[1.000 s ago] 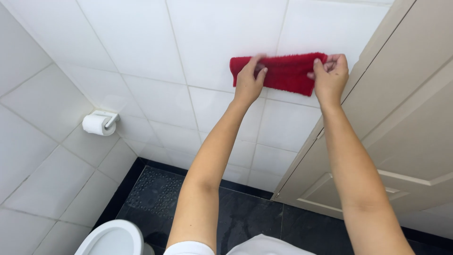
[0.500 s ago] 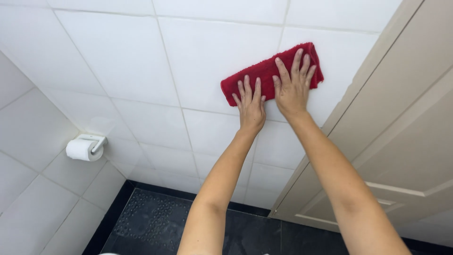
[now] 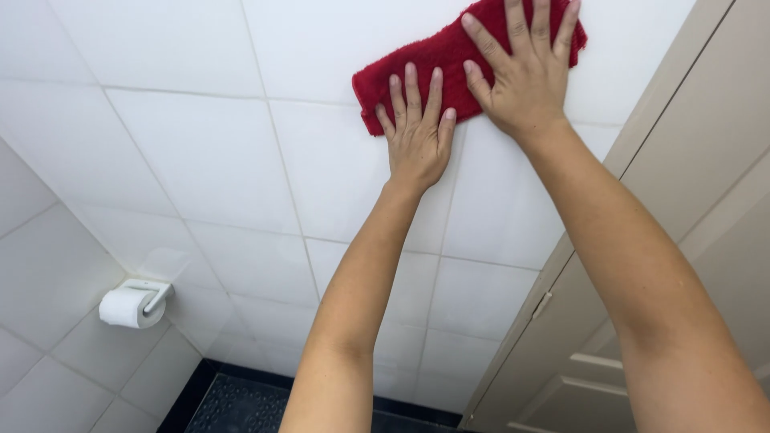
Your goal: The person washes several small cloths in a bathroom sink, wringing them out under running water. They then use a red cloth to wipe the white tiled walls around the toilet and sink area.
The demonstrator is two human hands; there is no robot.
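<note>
Two flat palms on one red cloth [image 3: 433, 56], that's the whole setup. The cloth sits high up on the white tiled wall [image 3: 200, 160], just left of the beige door frame [image 3: 642, 160], stretched out in a long strip that tilts up toward the right. The left hand [image 3: 417, 132] covers the lower left end, fingers spread and pointing up, with the heel of the palm hanging off the cloth onto bare tile. The right hand [image 3: 521, 72] presses the upper right part, fingers fanned wide too. Neither hand is gripping anything; both are opened out and laid flat on the fabric.

My take on doing this bit well: keep the pressure even across both palms so the cloth doesn't bunch in the middle, and keep the left palm more fully on the fabric, since skin on tile just smears. I'd guess working in overlapping passes along the grout lines [image 3: 281, 176] is the way to go, because that's where grime hides. Watch the right edge near the door frame so the cloth doesn't snag on it.

Lower down there's a toilet roll [image 3: 124, 307] on its holder on the left wall, well clear of all this, and a dark floor [image 3: 241, 405] below.
</note>
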